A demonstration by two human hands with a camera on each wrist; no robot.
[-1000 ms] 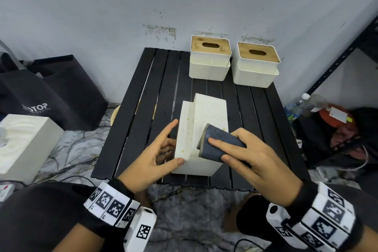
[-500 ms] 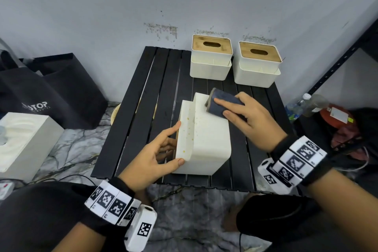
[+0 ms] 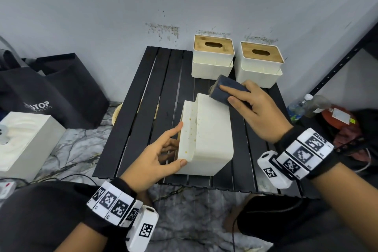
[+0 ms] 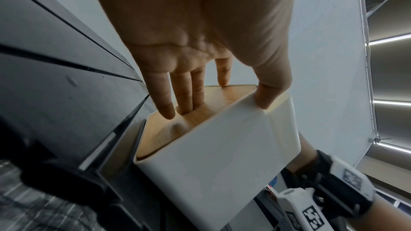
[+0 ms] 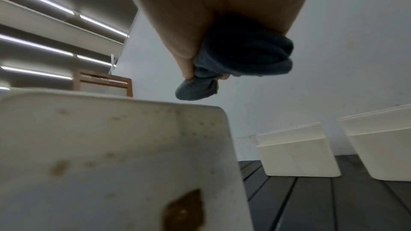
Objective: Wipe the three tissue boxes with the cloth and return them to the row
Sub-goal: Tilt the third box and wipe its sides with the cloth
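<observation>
A white tissue box [image 3: 212, 139] lies on its side in the middle of the black slatted table [image 3: 143, 112], its top face speckled with brown stains [image 5: 60, 166]. My left hand [image 3: 180, 143] grips its lid end, thumb on the near white side and fingers [image 4: 184, 97] on the wooden lid [image 4: 224, 94]. A folded dark blue cloth [image 3: 227, 90] is pinched in my right hand [image 3: 227, 94] at the box's far edge, and it shows as a bunched cloth [image 5: 240, 55] in the right wrist view. Two more wooden-lidded boxes [image 3: 212, 57] [image 3: 259, 63] stand upright in a row at the back.
The wall runs right behind the back boxes. A black bag [image 3: 51, 88] and a white box [image 3: 24, 139] sit on the floor at the left. A bottle [image 3: 300, 106], clutter and a black shelf post [image 3: 337, 63] are at the right.
My right hand has swept the cloth along the box's top face from the near end to the far edge. The left hand and the box have stayed put.
</observation>
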